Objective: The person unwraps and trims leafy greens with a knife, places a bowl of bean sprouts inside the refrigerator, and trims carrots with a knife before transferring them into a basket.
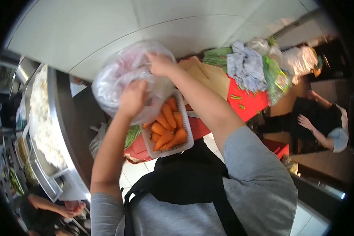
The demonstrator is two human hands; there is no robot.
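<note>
A large translucent plastic bag [114, 78] stands against the wall, behind a white basket [188, 137] of orange carrots [165, 128]. My left hand [133, 97] is closed on the front of the bag, its fingers bunched in the plastic. Higher up and to the right, my right hand [159, 64] pinches the bag near its top. Reddish shapes show faintly through the plastic; what they are I cannot make out. The bag overlaps the far end of the basket.
Brown cardboard [208, 80], a crumpled grey-blue cloth [246, 67], green vegetables [216, 59] and bags lie right on a red surface [244, 104]. At left is a steel counter with a tray of white food [43, 118]. One person [314, 118] is at right, another [47, 208] lower left.
</note>
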